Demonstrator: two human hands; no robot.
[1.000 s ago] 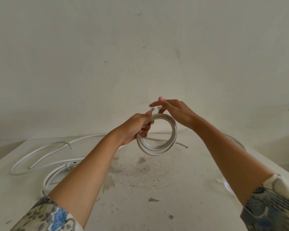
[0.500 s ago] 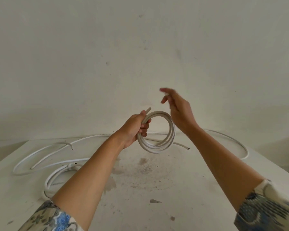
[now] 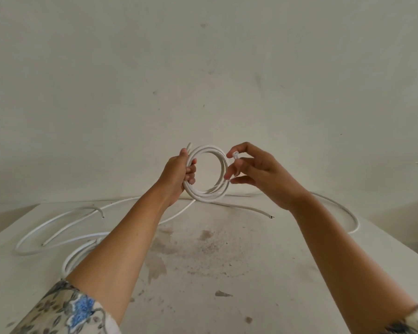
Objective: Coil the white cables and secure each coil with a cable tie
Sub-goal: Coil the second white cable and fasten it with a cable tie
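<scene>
Gripping round white cable coil in curled left hand, pinching small white plastic tie in right hand. Could spring open if held too softly.

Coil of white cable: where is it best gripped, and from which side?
The left arc, from the left, fingers through the opening round all turns, as the left hand does: the coil stands upright, untied, and the right hand pinches a cable tie at its right.
</scene>
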